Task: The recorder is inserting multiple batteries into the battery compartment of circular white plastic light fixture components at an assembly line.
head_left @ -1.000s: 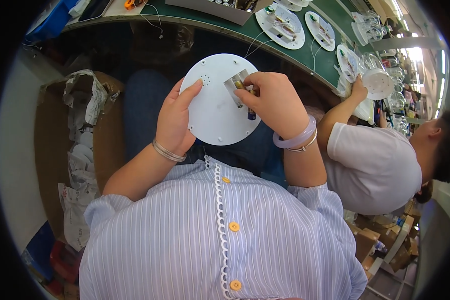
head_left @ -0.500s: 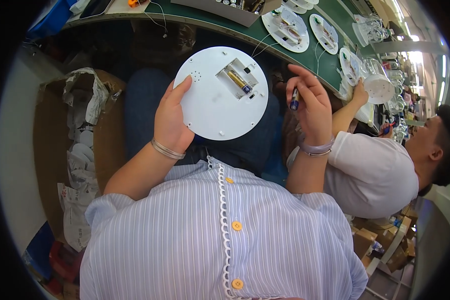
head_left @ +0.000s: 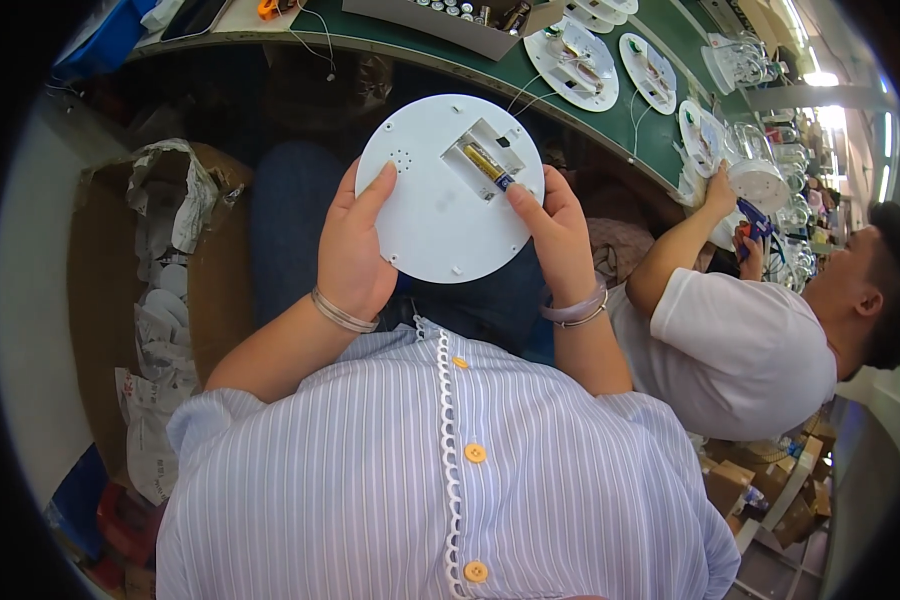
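A white round lamp base is held up in front of me with its battery compartment facing up. My left hand grips its left edge, thumb on top near a cluster of small holes. A gold and dark blue battery lies slantwise in the compartment. My right hand is closed on the base's right edge, its thumb on the blue end of that battery. The spare battery that hand held before is not visible; its fingers are partly behind the base.
On the green workbench stand a box of batteries and several similar bases with wires. A carton of wrappings stands at left. To the right, a co-worker holds a blue tool near clear lamp parts.
My right hand has moved left from beside the base onto its right edge. The battery it held is now out of sight. The co-worker's blue tool has come up into view.
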Action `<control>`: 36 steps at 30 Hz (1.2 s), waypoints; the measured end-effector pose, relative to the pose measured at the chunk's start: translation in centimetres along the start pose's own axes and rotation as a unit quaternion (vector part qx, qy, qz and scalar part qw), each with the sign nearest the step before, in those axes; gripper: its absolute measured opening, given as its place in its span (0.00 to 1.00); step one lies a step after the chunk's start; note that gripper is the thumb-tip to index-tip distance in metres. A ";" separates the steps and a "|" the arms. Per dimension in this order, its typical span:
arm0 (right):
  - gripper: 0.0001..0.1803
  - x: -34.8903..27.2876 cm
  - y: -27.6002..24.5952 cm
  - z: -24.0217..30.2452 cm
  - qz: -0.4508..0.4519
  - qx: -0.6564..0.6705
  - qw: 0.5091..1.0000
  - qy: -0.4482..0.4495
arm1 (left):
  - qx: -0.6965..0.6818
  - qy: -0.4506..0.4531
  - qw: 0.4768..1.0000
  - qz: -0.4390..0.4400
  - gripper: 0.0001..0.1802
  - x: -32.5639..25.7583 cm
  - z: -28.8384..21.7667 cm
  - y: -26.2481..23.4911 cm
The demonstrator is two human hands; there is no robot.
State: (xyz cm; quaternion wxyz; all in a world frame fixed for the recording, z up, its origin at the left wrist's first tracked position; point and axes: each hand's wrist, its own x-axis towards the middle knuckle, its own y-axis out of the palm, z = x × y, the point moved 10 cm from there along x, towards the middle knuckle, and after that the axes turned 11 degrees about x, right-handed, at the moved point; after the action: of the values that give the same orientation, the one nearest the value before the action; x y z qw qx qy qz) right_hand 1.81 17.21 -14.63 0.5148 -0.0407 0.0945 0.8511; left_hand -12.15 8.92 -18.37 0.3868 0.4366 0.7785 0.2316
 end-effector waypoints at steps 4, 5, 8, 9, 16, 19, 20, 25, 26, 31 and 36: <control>0.14 -0.1 -0.6 -0.5 -0.006 0.033 0.999 0.034 | 0.043 -0.014 0.998 0.033 0.21 -0.5 0.1 0.8; 0.13 -0.1 -0.9 -0.5 -0.011 0.051 0.998 0.025 | 0.043 -0.016 0.998 0.034 0.21 -0.5 0.1 0.6; 0.13 0.0 -1.5 -0.4 -0.004 0.060 0.998 0.016 | 0.080 -0.052 0.992 0.078 0.23 -0.3 0.8 0.9; 0.13 -0.1 -1.5 -0.4 0.008 0.051 0.999 0.018 | 0.095 -0.054 0.990 0.088 0.23 -0.3 0.7 1.1; 0.14 -0.9 -1.6 -0.2 0.006 0.009 0.999 0.053 | 0.191 -0.048 0.974 0.107 0.23 -0.8 2.2 0.8; 0.14 -0.9 -1.4 -0.3 0.023 -0.004 0.998 0.065 | 0.222 -0.034 0.968 0.114 0.23 -0.9 2.1 0.5; 0.13 -0.9 -1.2 -0.2 0.027 -0.004 0.998 0.064 | 0.222 -0.035 0.968 0.113 0.23 -1.0 2.1 0.4; 0.13 -1.2 -1.4 -0.2 0.020 -0.034 0.998 0.058 | 0.242 -0.013 0.963 0.118 0.23 -1.3 2.2 0.8; 0.12 -1.2 -1.5 -0.1 0.018 -0.031 0.998 0.046 | 0.241 -0.013 0.963 0.119 0.23 -1.1 2.1 0.8; 0.11 -0.6 -2.4 2.1 -0.018 -0.094 0.993 -0.064 | 0.161 -0.044 0.979 0.118 0.19 -0.6 2.2 1.0; 0.21 -0.9 -3.6 5.7 -0.006 0.080 0.981 -0.175 | 0.159 -0.034 0.981 0.103 0.17 -0.2 1.8 1.5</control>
State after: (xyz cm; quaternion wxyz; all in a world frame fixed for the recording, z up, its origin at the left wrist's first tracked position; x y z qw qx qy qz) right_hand 5.61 19.20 -9.37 0.5303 0.1495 0.0711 0.8315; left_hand -9.92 9.57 -18.29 0.3127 0.5780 0.7427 0.1285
